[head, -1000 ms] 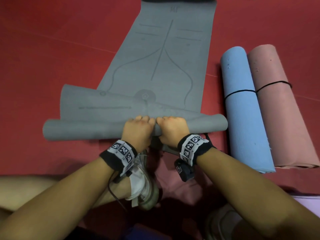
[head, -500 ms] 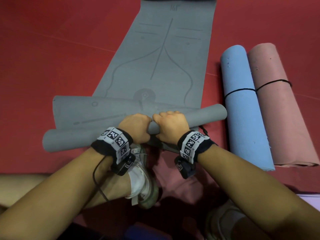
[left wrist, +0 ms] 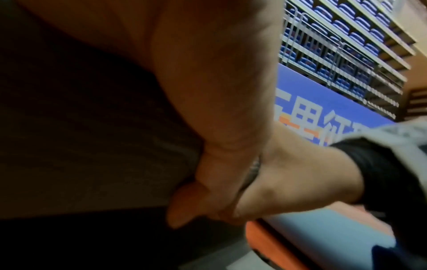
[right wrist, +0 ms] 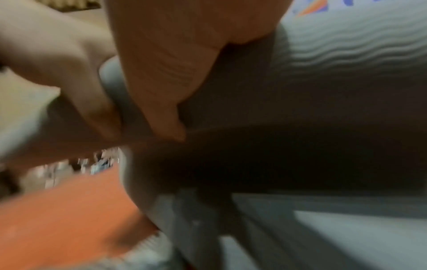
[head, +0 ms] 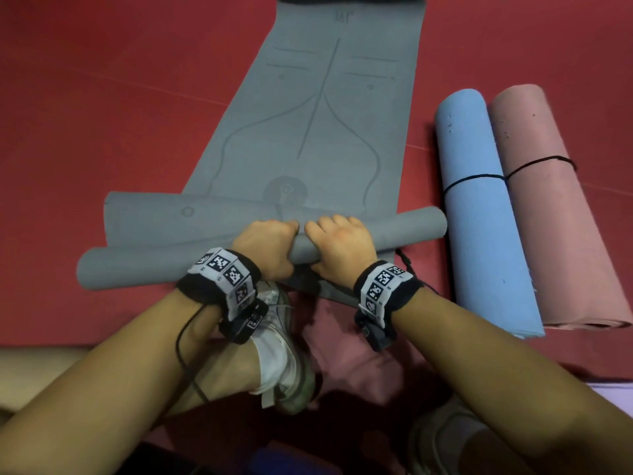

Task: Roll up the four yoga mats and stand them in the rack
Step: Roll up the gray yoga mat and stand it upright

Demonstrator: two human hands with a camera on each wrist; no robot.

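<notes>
A grey yoga mat lies flat on the red floor, its near end wound into a thin crooked roll. My left hand and right hand sit side by side at the roll's middle, fingers curled over its top and gripping it. In the left wrist view the left thumb presses the dark roll. The right wrist view is blurred, with the right thumb on the grey roll. A rolled blue mat and a rolled pink mat, tied with a black cord, lie to the right.
My white shoe and leg are tucked just behind the roll. Open red floor spreads to the left and far side. A pale purple edge shows at the lower right. Blue stadium seats stand beyond in the left wrist view.
The roll has turned forward and its right end has swung further away, so it now lies more slanted. Both hands moved with it, fingers wrapping further over the top.
</notes>
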